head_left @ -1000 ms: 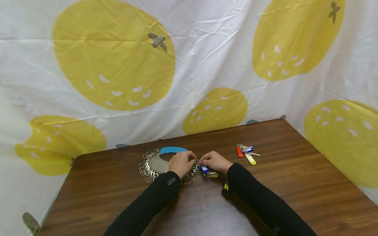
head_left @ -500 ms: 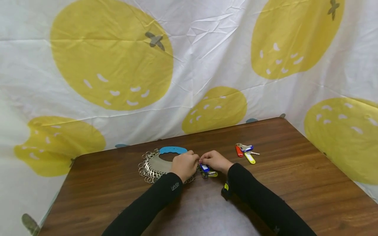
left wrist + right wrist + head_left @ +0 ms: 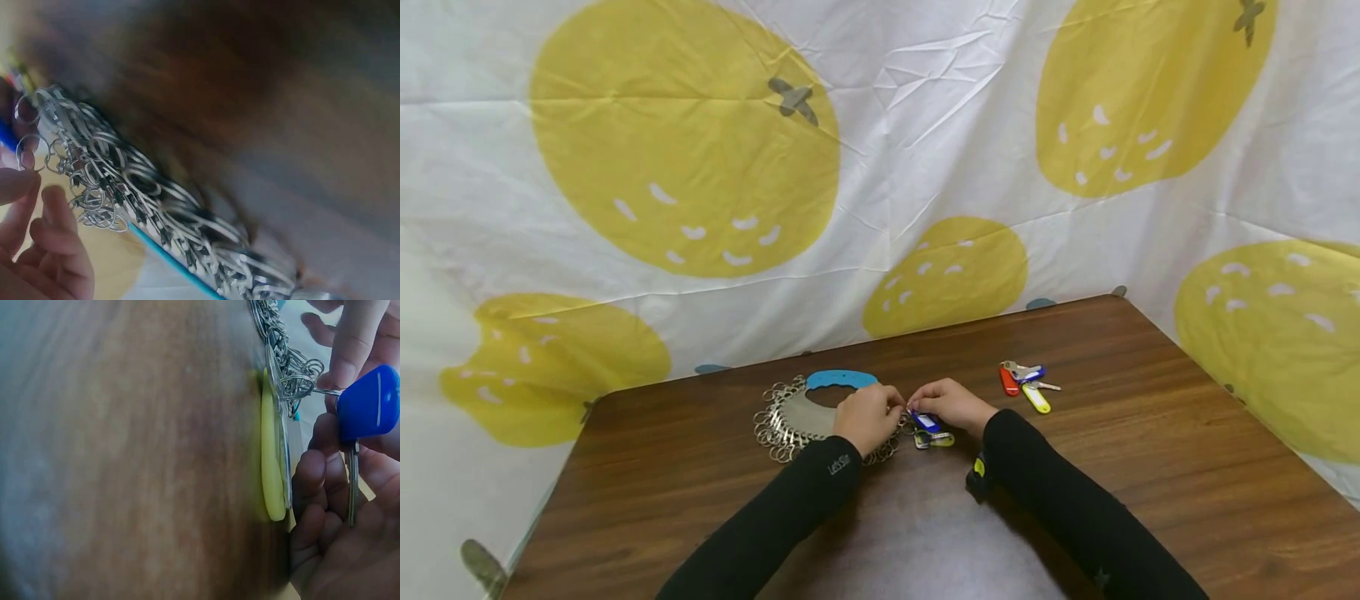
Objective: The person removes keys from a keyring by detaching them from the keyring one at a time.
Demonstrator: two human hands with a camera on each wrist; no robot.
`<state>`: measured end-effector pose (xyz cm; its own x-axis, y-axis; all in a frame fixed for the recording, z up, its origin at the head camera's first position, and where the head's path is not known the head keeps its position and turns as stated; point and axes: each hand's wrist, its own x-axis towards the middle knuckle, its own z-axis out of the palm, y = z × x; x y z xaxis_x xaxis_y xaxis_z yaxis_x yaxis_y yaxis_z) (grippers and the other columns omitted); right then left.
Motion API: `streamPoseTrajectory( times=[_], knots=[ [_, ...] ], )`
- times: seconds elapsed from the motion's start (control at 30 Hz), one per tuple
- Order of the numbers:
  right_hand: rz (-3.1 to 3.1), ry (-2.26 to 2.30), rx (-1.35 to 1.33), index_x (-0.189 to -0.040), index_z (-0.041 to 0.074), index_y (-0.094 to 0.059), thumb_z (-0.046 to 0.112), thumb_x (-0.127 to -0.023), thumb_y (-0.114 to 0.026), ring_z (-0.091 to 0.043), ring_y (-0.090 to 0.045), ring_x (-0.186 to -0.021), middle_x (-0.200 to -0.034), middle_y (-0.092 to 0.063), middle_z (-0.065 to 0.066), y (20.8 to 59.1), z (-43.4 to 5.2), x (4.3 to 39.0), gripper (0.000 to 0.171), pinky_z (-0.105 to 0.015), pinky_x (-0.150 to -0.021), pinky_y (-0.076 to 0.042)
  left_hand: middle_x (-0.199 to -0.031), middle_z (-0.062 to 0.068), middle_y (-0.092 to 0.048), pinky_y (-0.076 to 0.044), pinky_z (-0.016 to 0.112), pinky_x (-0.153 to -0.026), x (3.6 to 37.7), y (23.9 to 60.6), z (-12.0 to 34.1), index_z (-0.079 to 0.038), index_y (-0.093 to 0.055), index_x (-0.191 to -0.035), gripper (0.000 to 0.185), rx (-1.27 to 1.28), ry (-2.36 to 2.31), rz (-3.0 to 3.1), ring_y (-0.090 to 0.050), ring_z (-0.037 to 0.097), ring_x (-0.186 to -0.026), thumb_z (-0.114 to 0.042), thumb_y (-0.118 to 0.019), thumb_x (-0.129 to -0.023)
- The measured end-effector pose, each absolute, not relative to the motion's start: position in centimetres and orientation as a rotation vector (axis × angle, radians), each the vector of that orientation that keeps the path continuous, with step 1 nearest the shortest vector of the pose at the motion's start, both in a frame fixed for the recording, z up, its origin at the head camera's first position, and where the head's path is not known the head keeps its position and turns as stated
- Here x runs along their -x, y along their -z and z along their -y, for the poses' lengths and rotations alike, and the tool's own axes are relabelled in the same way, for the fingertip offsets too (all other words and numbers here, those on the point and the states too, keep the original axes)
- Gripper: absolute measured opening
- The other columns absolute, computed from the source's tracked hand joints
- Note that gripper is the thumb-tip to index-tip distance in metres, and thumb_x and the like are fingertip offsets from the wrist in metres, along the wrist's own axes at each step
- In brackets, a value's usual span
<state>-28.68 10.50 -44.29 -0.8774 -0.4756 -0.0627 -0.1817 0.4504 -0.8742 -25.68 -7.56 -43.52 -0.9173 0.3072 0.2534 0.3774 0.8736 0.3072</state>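
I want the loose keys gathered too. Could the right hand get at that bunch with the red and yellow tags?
Probably yes: bare table lies between the right hand and the bunch, though it grips the blue-tagged key.

Both arms wear long, close-fitting black sleeves that reach the wrists and leave the hands bare. The left sleeve (image 3: 790, 508) carries a small pale printed logo near the cuff, too small to read. The right sleeve (image 3: 1067, 508) has a faint grey mark further up the forearm, near the bottom edge of the head view. A small black device with a yellow spot (image 3: 976, 478) sits under the right wrist. The left hand (image 3: 867, 417) and right hand (image 3: 953, 404) are ungloved, with no rings or watch visible, and the fingernails (image 3: 342, 374) are short and unpainted.
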Motion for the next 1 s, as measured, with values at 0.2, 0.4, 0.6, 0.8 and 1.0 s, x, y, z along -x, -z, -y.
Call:
streamPoseTrajectory(
  times=[0.2, 0.4, 0.6, 0.8, 1.0],
  knots=[
    [-2.302, 1.450, 0.539, -0.108, -0.005, -0.066, 0.011, -0.096, -0.052, -0.005, -0.053, -0.080, -0.098, -0.067, -0.008, 44.63, -10.57, 28.74, 0.024, -0.022, -0.075, -0.044, -0.097, 0.000, -0.069, -0.049, 0.032, -0.061, 26.24, 43.61, 7.82, -0.023, -0.074, -0.101, 0.015, 0.495, 0.617, 2.946, -0.064, 0.017, -0.084, -0.027, -0.067, -0.088],
    [-2.282, 1.462, 0.556, -0.109, -0.005, -0.066, 0.010, -0.096, -0.052, -0.005, -0.054, -0.083, -0.103, -0.067, -0.012, 44.78, -10.49, 28.71, 0.024, -0.023, -0.077, -0.044, -0.094, -0.001, -0.070, -0.045, 0.027, -0.057, 26.41, 43.88, 7.85, -0.022, -0.075, -0.093, 0.011, 0.484, 0.716, 2.943, -0.063, 0.015, -0.079, -0.027, -0.067, -0.089],
    [-2.318, 1.466, 0.526, -0.108, -0.004, -0.067, 0.012, -0.096, -0.053, -0.008, -0.050, -0.074, -0.082, -0.061, 0.002, 44.83, -10.48, 28.92, 0.024, -0.023, -0.069, -0.042, -0.090, -0.004, -0.072, -0.045, 0.026, -0.057, 26.64, 43.81, 7.64, -0.023, -0.073, -0.093, 0.009, 0.437, 0.758, 2.874, -0.062, 0.011, -0.070, -0.027, -0.066, -0.089],
    [-2.317, 1.454, 0.527, -0.108, -0.005, -0.066, 0.011, -0.095, -0.054, -0.009, -0.048, -0.069, -0.076, -0.056, 0.005, 44.83, -10.50, 28.94, 0.023, -0.023, -0.065, -0.040, -0.092, -0.003, -0.073, -0.046, 0.027, -0.059, 26.39, 43.65, 7.47, -0.022, -0.071, -0.095, 0.008, 0.426, 0.759, 2.862, -0.064, 0.013, -0.074, -0.026, -0.065, -0.090],
    [-2.355, 1.418, 0.565, -0.106, -0.006, -0.066, 0.007, -0.093, -0.055, -0.009, -0.049, -0.068, -0.084, -0.063, -0.002, 44.52, -10.49, 28.65, 0.022, -0.023, -0.065, -0.042, -0.096, -0.002, -0.073, -0.050, 0.030, -0.067, 26.19, 43.34, 7.61, -0.020, -0.070, -0.101, 0.013, 0.461, 0.881, 2.846, -0.067, 0.017, -0.084, -0.017, -0.063, -0.091]
  ],
)
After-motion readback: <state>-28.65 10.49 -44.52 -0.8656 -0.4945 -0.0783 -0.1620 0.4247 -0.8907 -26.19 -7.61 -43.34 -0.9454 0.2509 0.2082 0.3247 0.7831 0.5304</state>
